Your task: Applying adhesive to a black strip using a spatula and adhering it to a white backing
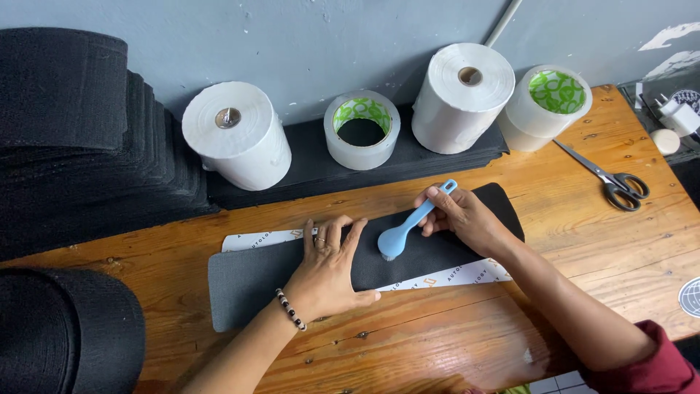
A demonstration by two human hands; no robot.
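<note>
My left hand [328, 273] lies flat, fingers spread, pinning the long black strip [364, 255] across the table [583, 241]. My right hand [463, 217], just beside it, closes its grip on a blue brush [408, 230], bristles down on the strip.

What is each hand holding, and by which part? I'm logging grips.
Right hand grips the light blue plastic brush by its handle's upper end. Left hand holds nothing, pressing flat on the black strip.

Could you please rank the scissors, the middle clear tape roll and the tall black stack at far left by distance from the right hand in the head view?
From the right hand:
1. Clear tape roll, behind it, toward the wall.
2. Scissors, off to its right.
3. Black stack, far left.
</note>
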